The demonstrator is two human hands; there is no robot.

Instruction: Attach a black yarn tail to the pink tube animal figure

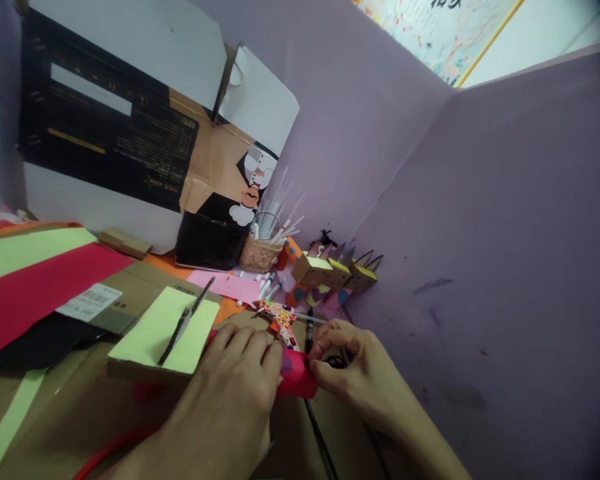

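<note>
My left hand is closed over a red paper-covered piece with a purple patch, its far part hidden under my fingers. At that piece's right end, my right hand pinches thumb and forefinger together; a tiny dark bit shows at the fingertips, too small to name. Just beyond lies a colourful patterned glue gun with a clear stick at its back. Left of my left hand stands a box topped with pale green paper, with a dark, narrow strip upright on it.
Behind stand a dinosaur-like cardboard figure with spikes, a basket of white sticks and an unfolded black-and-white carton. Red paper lies at left. A black cord runs toward me. A purple wall rises at right.
</note>
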